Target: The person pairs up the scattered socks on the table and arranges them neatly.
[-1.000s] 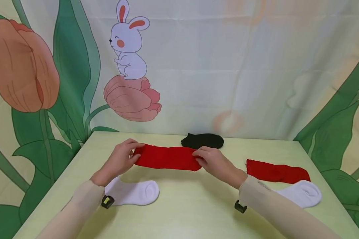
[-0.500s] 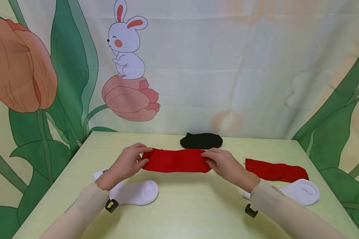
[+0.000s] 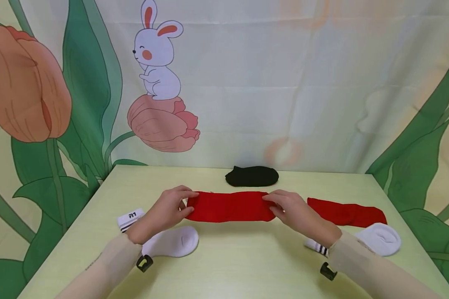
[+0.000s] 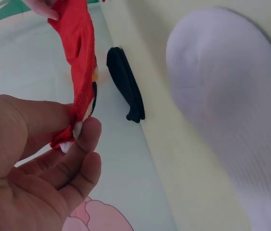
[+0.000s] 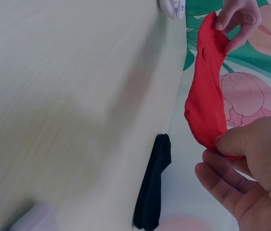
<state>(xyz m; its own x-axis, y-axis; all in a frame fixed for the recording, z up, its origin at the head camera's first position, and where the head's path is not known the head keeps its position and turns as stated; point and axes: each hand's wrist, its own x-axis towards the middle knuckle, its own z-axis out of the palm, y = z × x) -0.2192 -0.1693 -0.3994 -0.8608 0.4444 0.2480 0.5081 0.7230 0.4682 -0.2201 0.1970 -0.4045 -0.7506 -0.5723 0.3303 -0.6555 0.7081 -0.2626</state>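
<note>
A red sock is stretched sideways between both hands, held up above the table in the head view. Its left end is pinched by my left hand, thumb against fingers, as the left wrist view also shows. At the other end my right hand pinches the red cloth between thumb and fingertips. Behind it lies a black sock near the table's back edge. A white sock with a striped cuff lies partly under the left forearm.
On the right, a second red sock lies flat on the table. Just in front of it is another white sock, its striped cuff partly behind the right wrist. A printed curtain hangs behind the table's back edge.
Both hands have moved to the right and a little nearer with the red sock stretched between them. The left white sock's cuff has come into view. The socks on the table stay put.
</note>
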